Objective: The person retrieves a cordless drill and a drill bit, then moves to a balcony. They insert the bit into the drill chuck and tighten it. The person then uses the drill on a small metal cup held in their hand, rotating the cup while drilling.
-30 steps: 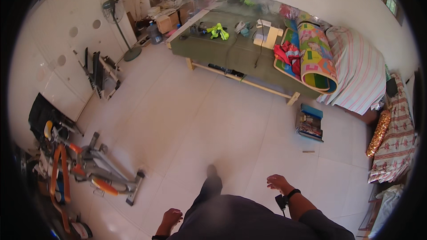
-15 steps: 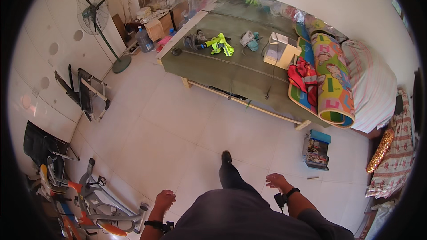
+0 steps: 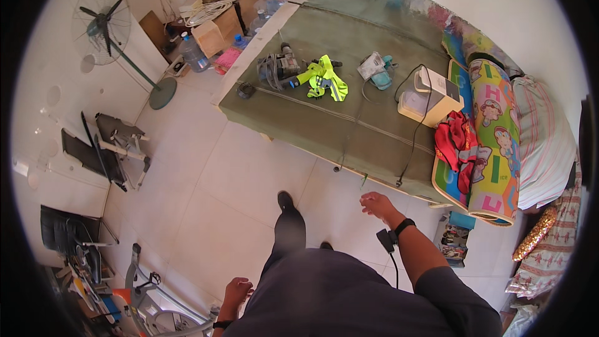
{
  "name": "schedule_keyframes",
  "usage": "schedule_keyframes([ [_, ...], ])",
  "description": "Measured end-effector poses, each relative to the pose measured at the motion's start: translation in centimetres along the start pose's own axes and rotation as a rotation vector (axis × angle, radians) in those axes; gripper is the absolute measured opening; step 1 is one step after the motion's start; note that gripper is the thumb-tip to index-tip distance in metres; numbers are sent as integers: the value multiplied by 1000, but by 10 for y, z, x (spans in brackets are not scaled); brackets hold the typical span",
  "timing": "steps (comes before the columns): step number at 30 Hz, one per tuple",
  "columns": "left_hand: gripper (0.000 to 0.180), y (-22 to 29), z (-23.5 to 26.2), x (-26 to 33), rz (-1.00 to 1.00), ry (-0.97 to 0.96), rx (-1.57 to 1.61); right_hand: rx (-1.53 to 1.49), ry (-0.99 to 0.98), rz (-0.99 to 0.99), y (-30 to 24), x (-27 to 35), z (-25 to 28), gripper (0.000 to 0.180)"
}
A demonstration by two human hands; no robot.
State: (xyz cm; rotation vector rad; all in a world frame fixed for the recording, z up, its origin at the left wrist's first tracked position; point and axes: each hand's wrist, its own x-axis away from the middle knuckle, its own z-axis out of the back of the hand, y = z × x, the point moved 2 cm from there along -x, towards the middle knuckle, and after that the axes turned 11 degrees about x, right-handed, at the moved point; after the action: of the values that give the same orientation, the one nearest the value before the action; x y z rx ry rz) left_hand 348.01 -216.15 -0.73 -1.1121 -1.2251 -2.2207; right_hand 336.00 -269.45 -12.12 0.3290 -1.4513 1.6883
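Note:
My left hand [image 3: 238,291] hangs low beside my body, fingers loosely curled and empty. Farther forward, my right hand [image 3: 378,206] is held out over the floor, its fingers loosely bent with nothing in them. It is nearest to the front edge of a low platform with a green cover [image 3: 299,122]. On that cover lie a grey corded power tool [image 3: 279,67], a bright yellow reflective vest [image 3: 326,79], a white and teal bundle [image 3: 377,70], a cream box-shaped device [image 3: 432,97] with a dark cable, and a bundled red cloth [image 3: 456,145].
A rolled play mat [image 3: 495,137] lies on the platform's right end. Below it, an open toolbox [image 3: 453,240] sits on the floor. Along the left are a standing fan [image 3: 103,25], a folded chair [image 3: 103,150], a black chair [image 3: 72,231] and exercise equipment [image 3: 140,299].
I have come closer to the platform, which appears larger and lower in view. My right hand has swung forward and up; my left hand has dropped lower. One foot has stepped.

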Motion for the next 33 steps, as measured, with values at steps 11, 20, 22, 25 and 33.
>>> schedule_keyframes([
  [11, 35, 177, 24, -204, 3, -53, 106, 52, 20, 0, -125, -180, 28, 47],
  [20, 37, 205, 25, -230, 302, 32, 144, 265, 319, 262, -224, -391, 90, 72],
  [22, 37, 218, 14, -226, 331, 1, 60, 147, 335, 271, -250, -429, 97, 78],
  [25, 37, 250, -10, -226, 256, -132, -127, 212, 380, 210, -288, -486, 106, 83],
  [33, 34, 299, -44, -235, 556, 26, 10, 218, 355, 99, -310, -584, 96, 79],
])
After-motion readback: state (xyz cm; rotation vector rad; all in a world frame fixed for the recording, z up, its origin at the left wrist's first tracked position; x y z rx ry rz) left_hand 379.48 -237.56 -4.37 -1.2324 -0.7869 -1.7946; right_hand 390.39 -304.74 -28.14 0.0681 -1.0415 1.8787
